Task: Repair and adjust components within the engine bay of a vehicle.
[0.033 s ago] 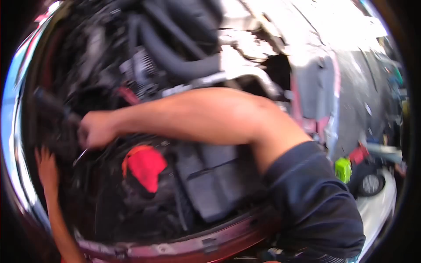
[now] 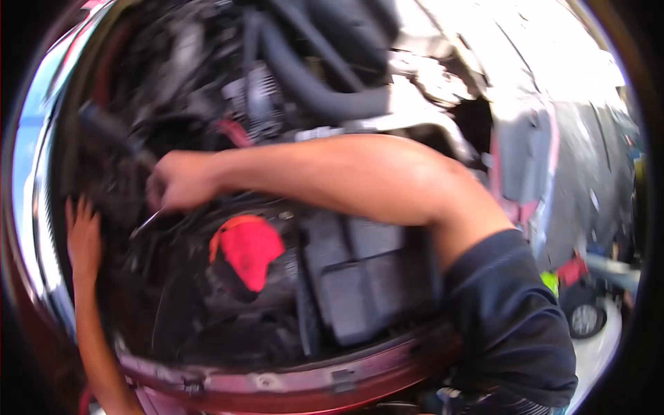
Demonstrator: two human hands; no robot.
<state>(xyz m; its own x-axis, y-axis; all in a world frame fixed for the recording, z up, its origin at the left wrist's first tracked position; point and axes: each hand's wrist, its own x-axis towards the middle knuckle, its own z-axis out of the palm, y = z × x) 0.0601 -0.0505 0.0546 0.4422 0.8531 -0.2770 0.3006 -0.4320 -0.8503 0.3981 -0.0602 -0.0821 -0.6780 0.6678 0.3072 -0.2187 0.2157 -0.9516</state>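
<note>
Low at the left edge of the frame, the left hand (image 2: 83, 235) lies flat with fingers spread on the dark engine-bay (image 2: 207, 325) wall. Further in, at centre left, the right hand (image 2: 176, 181) is closed around a thin metal tool (image 2: 146, 223), just above a red cap (image 2: 250, 249); thick black hoses (image 2: 311, 76) cross the top.

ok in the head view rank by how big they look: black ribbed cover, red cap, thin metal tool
1. black ribbed cover
2. red cap
3. thin metal tool, in the right hand

Whole engine bay (image 2: 207, 325) motion-blurred; thin metal tool (image 2: 146, 223) in right hand (image 2: 176, 181) unidentifiable; left hand (image 2: 83, 235) fingertips hidden.
</note>
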